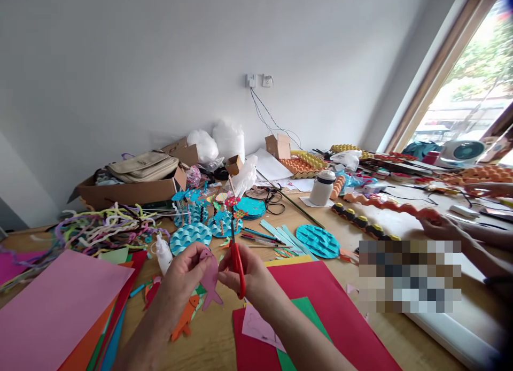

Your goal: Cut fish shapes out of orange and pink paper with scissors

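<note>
My left hand (188,269) pinches a pink paper fish (210,280), its forked tail hanging downward. Close beside it, my right hand (246,269) grips red-handled scissors (237,264) whose blades point up and away from me. The blades look closed and stand apart from the fish's edge. Below my hands, an orange paper fish (185,317) lies on the table. Under my right forearm, a pink sheet with a pencil drawing (258,325) rests on green (310,312) and red paper (340,312). The forearm hides part of that drawing.
Coloured sheets (68,307) are stacked at the left, near a pile of pipe cleaners (108,226). A white glue bottle (163,253) and blue paper discs (190,238) stand ahead. At the right, another person's hand (443,229) holds an orange egg-carton strip (393,204).
</note>
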The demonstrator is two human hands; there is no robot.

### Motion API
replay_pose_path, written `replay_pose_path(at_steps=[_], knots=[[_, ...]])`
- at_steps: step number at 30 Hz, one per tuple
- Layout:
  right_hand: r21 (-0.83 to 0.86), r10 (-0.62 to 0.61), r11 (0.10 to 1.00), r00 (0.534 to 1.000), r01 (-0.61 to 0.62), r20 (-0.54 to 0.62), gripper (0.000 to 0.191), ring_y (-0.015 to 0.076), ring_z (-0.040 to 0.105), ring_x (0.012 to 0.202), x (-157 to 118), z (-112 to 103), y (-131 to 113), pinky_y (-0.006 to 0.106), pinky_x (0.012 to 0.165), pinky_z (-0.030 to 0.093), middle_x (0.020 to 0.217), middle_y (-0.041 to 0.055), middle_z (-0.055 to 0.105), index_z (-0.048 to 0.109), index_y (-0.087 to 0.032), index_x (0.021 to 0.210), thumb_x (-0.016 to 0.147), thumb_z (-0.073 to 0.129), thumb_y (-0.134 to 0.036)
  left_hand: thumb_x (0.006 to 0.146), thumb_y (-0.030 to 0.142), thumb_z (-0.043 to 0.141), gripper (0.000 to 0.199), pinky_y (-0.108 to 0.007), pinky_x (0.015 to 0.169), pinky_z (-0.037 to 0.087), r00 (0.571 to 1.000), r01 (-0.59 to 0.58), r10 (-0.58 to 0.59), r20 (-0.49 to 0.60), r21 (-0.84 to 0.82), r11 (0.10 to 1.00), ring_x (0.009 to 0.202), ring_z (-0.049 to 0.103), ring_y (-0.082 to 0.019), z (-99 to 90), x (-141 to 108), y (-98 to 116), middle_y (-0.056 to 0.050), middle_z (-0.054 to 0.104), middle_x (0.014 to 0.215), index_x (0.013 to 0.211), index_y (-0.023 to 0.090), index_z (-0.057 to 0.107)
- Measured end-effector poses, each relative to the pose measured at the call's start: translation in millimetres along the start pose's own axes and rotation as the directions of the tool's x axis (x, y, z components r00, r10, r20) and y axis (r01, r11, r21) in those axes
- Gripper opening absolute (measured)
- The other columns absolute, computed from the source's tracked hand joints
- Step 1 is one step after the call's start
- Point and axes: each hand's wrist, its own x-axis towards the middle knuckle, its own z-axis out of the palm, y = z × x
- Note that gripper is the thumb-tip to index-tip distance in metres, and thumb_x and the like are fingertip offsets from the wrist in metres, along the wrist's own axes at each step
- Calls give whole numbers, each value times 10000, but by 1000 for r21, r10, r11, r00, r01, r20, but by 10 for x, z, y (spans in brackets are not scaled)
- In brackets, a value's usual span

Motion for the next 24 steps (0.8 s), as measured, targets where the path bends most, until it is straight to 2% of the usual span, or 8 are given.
replay_pose_path(at_steps=[3, 6, 9, 13, 18, 24], knots=[[35, -13, 999, 1000, 13, -25, 399, 90, 414, 536, 90, 78, 34, 214, 516, 328, 609, -70, 486, 469, -194, 697, 496, 794, -308, 608, 393, 707, 271, -191, 475, 297, 1000, -27, 27, 3, -18, 999, 526, 349, -99, 37, -36, -29, 67, 410, 551, 570, 200, 521], [41, -32, 999, 998, 33, -46, 355, 92, 405, 537, 139, 131, 93, 212, 511, 325, 607, -70, 463, 456, -201, 698, 519, 739, -316, 672, 456, 659, 276, -197, 490, 321, 999, -37, 37, -10, -18, 999, 550, 379, -112, 51, -87, -71, 47, 464, 591, 639, 198, 567], [22, -45, 999, 998, 46, -48, 281, 93, 400, 527, 133, 160, 149, 210, 500, 324, 598, -70, 449, 447, -207, 693, 544, 671, -287, 691, 486, 628, 303, -200, 491, 329, 998, -52, 52, -32, 17, 999, 544, 380, -116, 25, -99, -124, 46, 452, 590, 631, 198, 555], [-67, -63, 996, 996, 59, -57, 203, 98, 407, 505, 111, 116, 170, 213, 479, 326, 584, -64, 472, 450, -208, 675, 559, 617, -210, 713, 448, 595, 265, -209, 503, 342, 997, -73, 75, -25, 91, 993, 538, 382, -121, -52, -64, -156, 52, 436, 572, 613, 209, 539], [-213, -156, 968, 982, 131, -103, 160, 122, 446, 576, 162, -4, 67, 223, 514, 340, 630, -46, 508, 492, -200, 702, 605, 618, -176, 691, 372, 608, 204, -217, 492, 313, 993, -119, 112, 41, 263, 957, 536, 382, -131, -109, -10, -149, 51, 441, 535, 577, 211, 555], [-314, -186, 935, 982, 167, -32, 196, 110, 401, 546, 286, -3, -8, 214, 492, 295, 579, -66, 486, 539, -193, 654, 563, 678, -88, 694, 325, 603, 162, -219, 502, 327, 990, -134, 113, 79, 371, 919, 560, 405, -142, -95, -14, -135, 38, 474, 548, 584, 208, 585]])
